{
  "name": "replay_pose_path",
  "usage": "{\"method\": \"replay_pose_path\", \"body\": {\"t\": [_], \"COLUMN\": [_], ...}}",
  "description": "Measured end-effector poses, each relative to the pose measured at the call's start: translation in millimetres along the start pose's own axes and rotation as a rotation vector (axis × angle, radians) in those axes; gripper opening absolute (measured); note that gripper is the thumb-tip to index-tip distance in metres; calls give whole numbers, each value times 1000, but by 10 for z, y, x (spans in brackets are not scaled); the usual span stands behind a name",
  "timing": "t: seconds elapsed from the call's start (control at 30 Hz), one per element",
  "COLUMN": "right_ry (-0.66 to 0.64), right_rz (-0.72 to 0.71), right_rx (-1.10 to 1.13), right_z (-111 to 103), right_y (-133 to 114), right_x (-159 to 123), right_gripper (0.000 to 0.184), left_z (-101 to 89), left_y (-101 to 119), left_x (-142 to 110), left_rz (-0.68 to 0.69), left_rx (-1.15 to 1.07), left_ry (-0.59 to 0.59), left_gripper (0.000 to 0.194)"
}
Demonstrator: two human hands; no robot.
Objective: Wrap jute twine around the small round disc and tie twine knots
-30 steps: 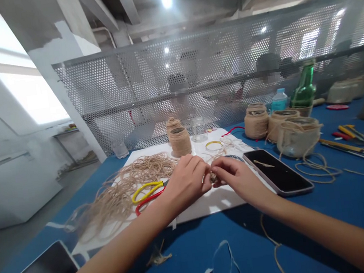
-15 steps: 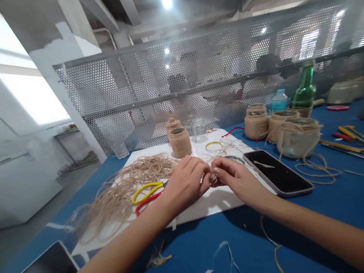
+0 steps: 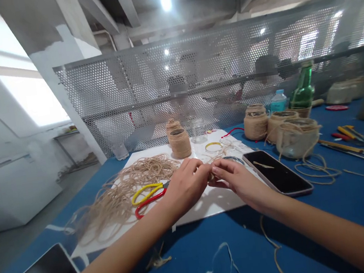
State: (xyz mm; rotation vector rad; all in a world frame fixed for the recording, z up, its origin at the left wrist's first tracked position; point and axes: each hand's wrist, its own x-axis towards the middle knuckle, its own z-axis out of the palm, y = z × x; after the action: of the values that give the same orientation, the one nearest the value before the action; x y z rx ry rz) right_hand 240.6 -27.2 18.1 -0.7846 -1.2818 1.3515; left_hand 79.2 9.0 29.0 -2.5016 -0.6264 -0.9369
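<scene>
- Above the middle of the white sheet (image 3: 208,209), the left hand (image 3: 188,182) and right hand (image 3: 236,176) meet, their fingertips touching or nearly so.
- Between them sits a small tan piece (image 3: 211,176), mostly covered by the fingers; too little of it shows to tell its shape.
- On the left side, the grip is closed, thumb and forefinger pinched on the piece, the other fingers curled over with their tips hidden.
- On the right side, the grip is nearly closed too: thumb and forefinger come together at the piece, while the lower fingers reach beneath it, slightly spread from the thumb.
- Beside the left hand lie scissors (image 3: 160,185) with one yellow and one red handle, their blades running out of sight behind the hand.
- Farther left, a loose heap of twine (image 3: 149,167) spreads over the sheet.
- Beyond the hands stand a twine-wrapped jar (image 3: 180,144), upright, and a clear jar (image 3: 199,130), with a yellow ring (image 3: 213,143) lying nearer.
- Right of the right hand, a phone (image 3: 281,175) lies face up, a thin tan scrap (image 3: 263,164) on its screen.
- Nearest the camera, the blue counter (image 3: 188,261) carries a pale strip (image 3: 232,262), loosely looped.
</scene>
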Motion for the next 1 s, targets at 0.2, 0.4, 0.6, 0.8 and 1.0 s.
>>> {"method": "replay_pose_path", "body": {"t": [0.2, 0.4, 0.6, 0.8, 1.0], "right_ry": [-28, -3, -3, -16, 17], "right_rz": [92, 166, 160, 153, 108], "right_rx": [153, 230, 219, 174, 50], "right_z": [-38, -62, -67, -14, 31], "right_y": [-11, 12, 28, -20, -23], "right_x": [-7, 16, 20, -9, -23], "right_gripper": [17, 18, 18, 20, 23], "left_z": [31, 28, 12, 59, 91], "left_y": [-13, -37, -47, -39, -29], "left_x": [-38, -25, -4, -3, -13], "left_rz": [-16, 25, 70, 44, 47], "left_rx": [35, 9, 31, 76, 49], "left_ry": [-12, -23, -63, -45, -24], "left_gripper": [12, 12, 16, 17, 15]}}
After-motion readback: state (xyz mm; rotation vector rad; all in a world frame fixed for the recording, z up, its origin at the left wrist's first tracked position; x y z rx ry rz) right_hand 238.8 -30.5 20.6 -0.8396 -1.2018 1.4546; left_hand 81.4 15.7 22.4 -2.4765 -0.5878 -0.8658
